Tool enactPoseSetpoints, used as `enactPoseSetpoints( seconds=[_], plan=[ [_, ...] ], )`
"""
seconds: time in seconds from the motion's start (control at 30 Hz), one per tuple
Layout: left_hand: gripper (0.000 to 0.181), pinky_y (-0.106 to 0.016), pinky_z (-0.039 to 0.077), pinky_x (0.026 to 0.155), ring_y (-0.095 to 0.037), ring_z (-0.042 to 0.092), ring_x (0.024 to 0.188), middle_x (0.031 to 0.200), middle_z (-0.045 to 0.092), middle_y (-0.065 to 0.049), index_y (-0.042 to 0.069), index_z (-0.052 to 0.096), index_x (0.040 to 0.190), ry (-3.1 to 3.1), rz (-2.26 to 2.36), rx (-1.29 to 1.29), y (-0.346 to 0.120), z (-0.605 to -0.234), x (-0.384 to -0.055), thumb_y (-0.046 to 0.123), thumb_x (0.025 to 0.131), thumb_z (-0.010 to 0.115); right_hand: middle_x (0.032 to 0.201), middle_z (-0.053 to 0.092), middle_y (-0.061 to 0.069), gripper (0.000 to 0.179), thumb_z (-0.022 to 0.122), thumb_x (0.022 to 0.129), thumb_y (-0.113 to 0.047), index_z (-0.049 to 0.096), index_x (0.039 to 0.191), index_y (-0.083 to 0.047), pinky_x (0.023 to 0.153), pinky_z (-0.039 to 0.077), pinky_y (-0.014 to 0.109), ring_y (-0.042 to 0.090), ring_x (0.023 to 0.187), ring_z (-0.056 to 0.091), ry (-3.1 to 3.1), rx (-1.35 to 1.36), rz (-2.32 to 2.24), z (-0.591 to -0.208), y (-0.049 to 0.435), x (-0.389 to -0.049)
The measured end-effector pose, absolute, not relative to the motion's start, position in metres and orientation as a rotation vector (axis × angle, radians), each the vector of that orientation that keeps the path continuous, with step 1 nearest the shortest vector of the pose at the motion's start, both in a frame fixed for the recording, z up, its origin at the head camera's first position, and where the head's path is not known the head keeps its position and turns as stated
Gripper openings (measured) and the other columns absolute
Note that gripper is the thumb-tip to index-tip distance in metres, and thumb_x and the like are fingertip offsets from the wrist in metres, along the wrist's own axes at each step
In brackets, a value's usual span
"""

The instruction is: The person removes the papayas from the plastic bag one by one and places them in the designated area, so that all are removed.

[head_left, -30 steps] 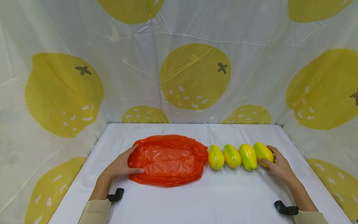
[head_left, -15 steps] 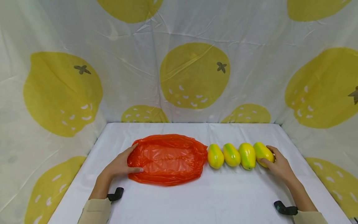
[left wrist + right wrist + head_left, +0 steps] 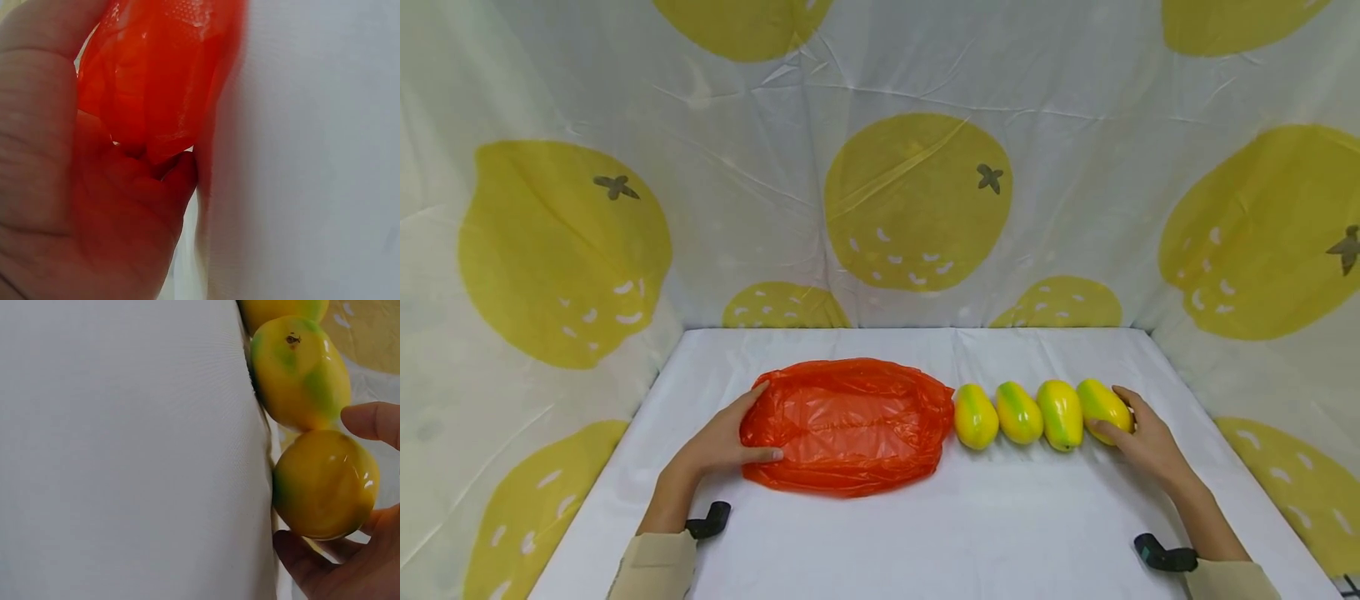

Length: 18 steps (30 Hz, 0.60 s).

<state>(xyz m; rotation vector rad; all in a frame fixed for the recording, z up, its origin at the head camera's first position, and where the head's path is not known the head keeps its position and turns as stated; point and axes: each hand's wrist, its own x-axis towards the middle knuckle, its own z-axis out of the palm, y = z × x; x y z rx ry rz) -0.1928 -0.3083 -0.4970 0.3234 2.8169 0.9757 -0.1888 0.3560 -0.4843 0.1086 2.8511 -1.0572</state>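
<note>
A crumpled red plastic bag (image 3: 850,429) lies flattened on the white cloth, left of the middle. My left hand (image 3: 722,437) holds its left end, thumb along the near side and fingers at the far side. Through the thin red film, part of that hand shows in the left wrist view, with the bag (image 3: 150,75) close against it. To the bag's right, several glossy yellow-green papayas stand in a row. My right hand (image 3: 1146,433) is round the rightmost papaya (image 3: 1101,408). In the right wrist view, fingers curl beneath this papaya (image 3: 325,484) and the thumb (image 3: 375,420) reaches above it.
The other papayas (image 3: 1062,417) stand side by side, the leftmost papaya (image 3: 976,418) right at the bag's edge. Cloth walls (image 3: 760,183) printed with lemons rise behind and on both sides. White cloth (image 3: 955,533) covers the table in front of the row.
The head view has shifted very slightly. Both hands, the bag and the papayas keep their places.
</note>
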Motion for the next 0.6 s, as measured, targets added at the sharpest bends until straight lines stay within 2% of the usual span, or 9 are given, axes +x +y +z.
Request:
enactPoseSetpoints(
  seconds=[0.17, 0.37, 0.43, 0.6],
  plan=[
    [0.119, -0.067, 0.047, 0.106, -0.043, 0.037, 0.147, 0.165, 0.034, -0.016, 0.014, 0.022, 0.165, 2.804, 1.009, 0.335, -0.305, -0.496, -0.196, 0.057, 0.074, 0.086, 0.160, 0.023, 0.038, 0.095, 0.056, 0.101, -0.053, 0.012, 0.162, 0.004, 0.109, 0.034, 0.075, 0.057, 0.138, 0.033, 2.858, 0.114, -1.065, -0.485, 0.360, -0.188],
    [0.119, -0.063, 0.053, 0.102, -0.041, 0.036, 0.147, 0.167, 0.032, -0.011, 0.024, 0.016, 0.166, 2.760, 1.127, 0.373, -0.302, -0.492, -0.197, 0.051, 0.075, 0.087, 0.158, 0.027, 0.037, 0.082, 0.050, 0.106, -0.048, 0.019, 0.159, 0.006, 0.106, 0.038, 0.075, 0.057, 0.137, 0.034, 2.956, 0.102, -1.156, -0.483, 0.365, -0.186],
    [0.119, -0.065, 0.050, 0.104, -0.042, 0.034, 0.149, 0.169, 0.028, -0.011, 0.029, 0.013, 0.167, 2.757, 1.134, 0.362, -0.303, -0.491, -0.196, 0.051, 0.077, 0.086, 0.158, 0.028, 0.037, 0.078, 0.048, 0.107, -0.046, 0.021, 0.159, 0.006, 0.105, 0.037, 0.075, 0.057, 0.137, 0.034, 2.985, 0.078, -1.191, -0.478, 0.367, -0.188],
    [0.117, -0.076, 0.032, 0.113, -0.047, 0.015, 0.156, 0.175, 0.004, -0.011, 0.035, 0.004, 0.166, 2.811, 1.070, 0.390, -0.310, -0.484, -0.192, 0.053, 0.081, 0.082, 0.157, 0.031, 0.036, 0.073, 0.047, 0.108, -0.045, 0.027, 0.158, 0.004, 0.103, 0.039, 0.076, 0.056, 0.135, 0.036, 3.035, -0.010, -1.162, -0.469, 0.370, -0.193]
  ],
)
